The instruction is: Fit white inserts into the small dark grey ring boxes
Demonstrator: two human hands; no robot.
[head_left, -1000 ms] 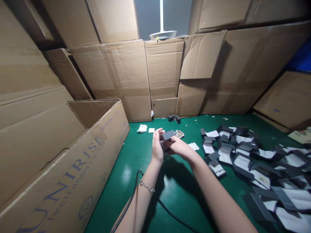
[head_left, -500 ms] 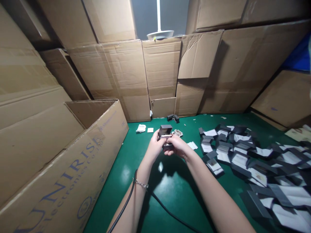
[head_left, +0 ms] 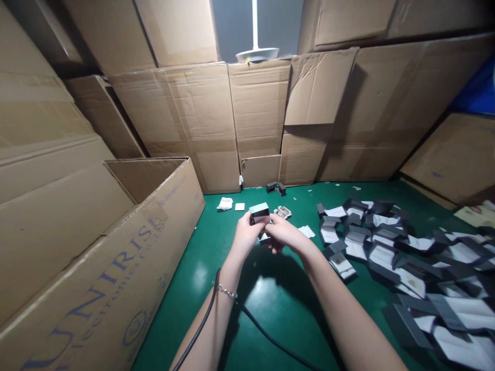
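Between both hands, a small dark jewelry box (head_left: 259, 210) is held above the green table, its lid raised. My left hand (head_left: 246, 230) is closed around its left side, thumb at the front. My right hand (head_left: 284, 233) grips the right side, with the thumb and fingers at the opening. A pale piece shows inside the box, partly hidden by my fingers. Just behind the hands lies a crumpled pale scrap (head_left: 282, 212), and a folded white paper (head_left: 307, 232) rests right of my right hand.
Many open dark boxes with white linings (head_left: 356, 241) spread over the right side of the green table (head_left: 185, 319). A large carton (head_left: 154, 232) stands at left. Stacked cartons (head_left: 259, 108) wall the back. Small dark boxes (head_left: 276, 188) lie near it. A black cable (head_left: 266, 337) crosses below my arms.
The box has tilted in my hands, so its lid top now catches the light. My right thumb and fingers have shifted slightly at the opening. Things on the table have stayed put.
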